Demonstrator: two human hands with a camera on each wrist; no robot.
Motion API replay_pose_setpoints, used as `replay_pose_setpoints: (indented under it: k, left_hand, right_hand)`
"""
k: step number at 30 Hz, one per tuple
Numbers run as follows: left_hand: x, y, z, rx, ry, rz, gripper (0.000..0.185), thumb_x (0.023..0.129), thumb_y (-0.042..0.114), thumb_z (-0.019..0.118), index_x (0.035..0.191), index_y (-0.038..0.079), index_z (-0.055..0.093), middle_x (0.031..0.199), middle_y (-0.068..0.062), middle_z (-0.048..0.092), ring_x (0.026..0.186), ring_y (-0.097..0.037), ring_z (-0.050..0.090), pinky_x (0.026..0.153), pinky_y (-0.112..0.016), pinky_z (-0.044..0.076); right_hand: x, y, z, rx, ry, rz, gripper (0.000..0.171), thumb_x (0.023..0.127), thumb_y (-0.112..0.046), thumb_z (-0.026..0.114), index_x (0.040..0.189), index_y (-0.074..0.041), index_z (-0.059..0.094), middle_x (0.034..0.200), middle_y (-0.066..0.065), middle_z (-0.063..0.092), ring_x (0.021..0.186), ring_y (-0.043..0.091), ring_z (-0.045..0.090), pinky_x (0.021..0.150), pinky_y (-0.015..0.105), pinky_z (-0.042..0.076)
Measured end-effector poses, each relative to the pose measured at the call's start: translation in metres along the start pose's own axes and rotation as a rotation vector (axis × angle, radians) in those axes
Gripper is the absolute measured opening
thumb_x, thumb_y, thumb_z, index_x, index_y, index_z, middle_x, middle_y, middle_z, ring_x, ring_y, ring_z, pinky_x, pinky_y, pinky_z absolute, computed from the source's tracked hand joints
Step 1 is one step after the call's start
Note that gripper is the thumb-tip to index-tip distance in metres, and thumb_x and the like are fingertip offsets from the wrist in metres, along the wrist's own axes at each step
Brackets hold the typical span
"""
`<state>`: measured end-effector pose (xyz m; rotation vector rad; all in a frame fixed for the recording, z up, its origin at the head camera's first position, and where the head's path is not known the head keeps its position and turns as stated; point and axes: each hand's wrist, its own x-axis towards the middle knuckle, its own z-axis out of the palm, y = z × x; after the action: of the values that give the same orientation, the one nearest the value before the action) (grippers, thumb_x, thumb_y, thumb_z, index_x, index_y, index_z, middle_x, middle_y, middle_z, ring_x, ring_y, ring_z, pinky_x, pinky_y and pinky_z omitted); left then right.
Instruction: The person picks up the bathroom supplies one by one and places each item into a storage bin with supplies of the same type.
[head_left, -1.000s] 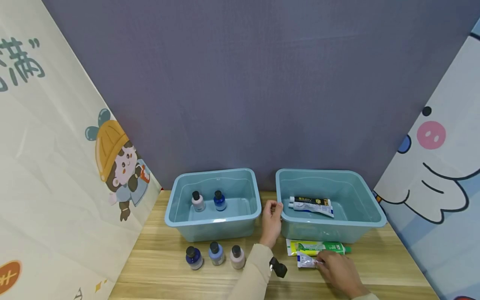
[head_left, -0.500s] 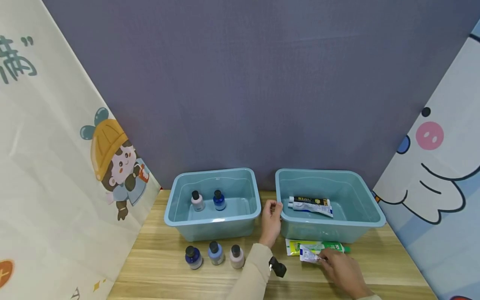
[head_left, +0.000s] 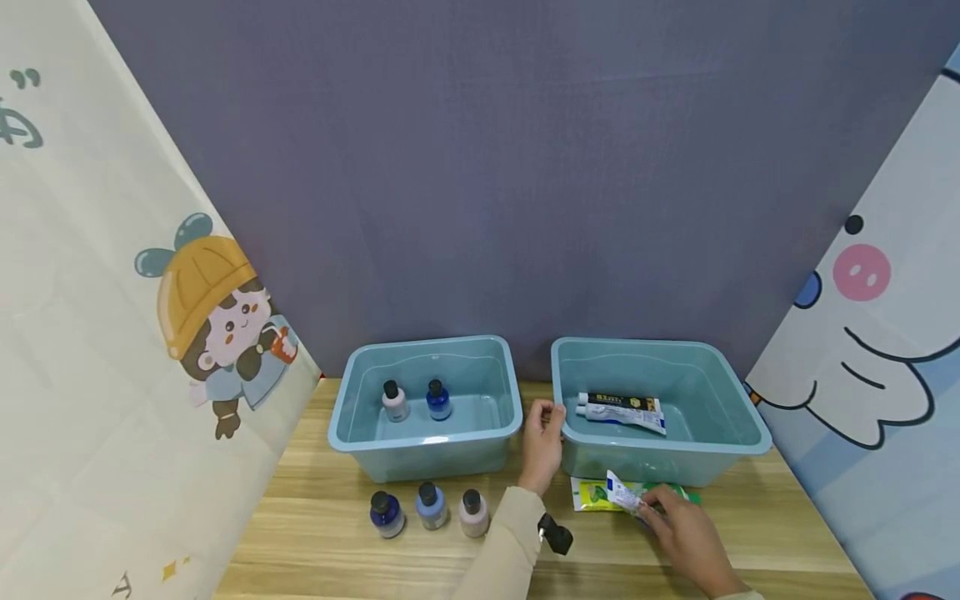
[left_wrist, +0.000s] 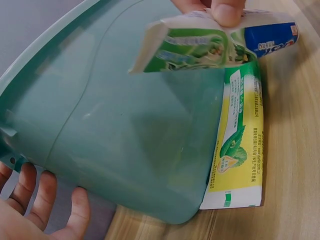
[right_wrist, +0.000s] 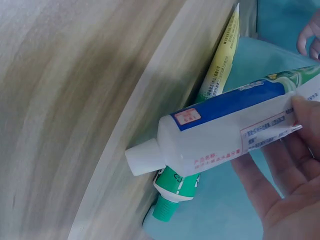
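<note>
My right hand pinches a white and blue toothpaste tube and holds it tilted, just above the table in front of the right teal bin. The right wrist view shows the tube with its white cap pointing away from my fingers. Under it a green and yellow tube lies flat against the bin's front wall. My left hand grips the near left corner of that bin's rim. One more tube lies inside the bin.
A second teal bin on the left holds two small bottles. Three small bottles stand in a row in front of it. Cartoon banners flank the wooden table; a grey backdrop closes the back.
My right hand has lifted the white and blue tube off the table and brought it up and back toward the right bin, over the green tube. The left hand has stayed put.
</note>
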<state>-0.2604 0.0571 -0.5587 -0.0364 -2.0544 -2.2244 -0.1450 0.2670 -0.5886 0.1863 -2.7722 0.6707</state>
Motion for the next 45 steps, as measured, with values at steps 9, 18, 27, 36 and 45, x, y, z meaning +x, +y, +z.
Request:
replay_pose_setpoints:
  k: [9, 18, 27, 36, 45]
  left_hand:
    - [0.0, 0.0, 0.0, -0.007, -0.012, -0.004, 0.022, 0.106, 0.033, 0.056, 0.107, 0.012, 0.059, 0.095, 0.001, 0.054, 0.081, -0.013, 0.05, 0.069, -0.026, 0.045]
    - [-0.001, 0.0, -0.001, -0.015, -0.016, -0.002, 0.022, 0.106, 0.033, 0.057, 0.108, 0.011, 0.059, 0.094, 0.001, 0.053, 0.082, -0.016, 0.051, 0.069, -0.026, 0.045]
    - [-0.001, 0.001, 0.0, -0.015, -0.006, -0.008, 0.02, 0.105, 0.032, 0.057, 0.107, 0.012, 0.06, 0.094, 0.001, 0.054, 0.08, -0.014, 0.05, 0.069, -0.026, 0.045]
    - [-0.003, 0.005, 0.002, -0.003, 0.016, -0.012, 0.02, 0.106, 0.029, 0.056, 0.108, 0.01, 0.059, 0.094, 0.001, 0.055, 0.082, -0.014, 0.051, 0.068, -0.025, 0.044]
    - [-0.002, 0.004, 0.001, -0.002, 0.007, -0.006, 0.019, 0.106, 0.03, 0.057, 0.106, 0.011, 0.059, 0.093, 0.001, 0.054, 0.081, -0.018, 0.052, 0.068, -0.026, 0.044]
  right_hand:
    - [0.0, -0.002, -0.006, 0.034, -0.019, 0.029, 0.017, 0.09, -0.008, 0.077, 0.099, -0.016, 0.064, 0.093, -0.003, 0.075, 0.079, 0.01, 0.067, 0.065, 0.033, 0.052]
    - [0.0, 0.002, -0.008, 0.062, -0.12, 0.083, 0.014, 0.099, -0.005, 0.063, 0.105, -0.007, 0.05, 0.082, 0.001, 0.064, 0.069, 0.006, 0.05, 0.06, 0.028, 0.042]
    - [0.003, 0.001, -0.01, 0.064, -0.085, 0.066, 0.02, 0.096, -0.007, 0.068, 0.103, -0.012, 0.051, 0.087, 0.0, 0.066, 0.073, 0.003, 0.053, 0.062, 0.028, 0.049]
    - [0.004, -0.004, -0.016, 0.035, -0.029, 0.009, 0.031, 0.088, -0.004, 0.076, 0.105, -0.013, 0.051, 0.091, 0.002, 0.071, 0.08, 0.01, 0.065, 0.066, 0.035, 0.055]
    - [0.008, -0.011, -0.025, 0.067, -0.089, 0.025, 0.032, 0.09, -0.006, 0.073, 0.114, -0.014, 0.053, 0.101, 0.007, 0.074, 0.09, 0.022, 0.072, 0.074, 0.041, 0.059]
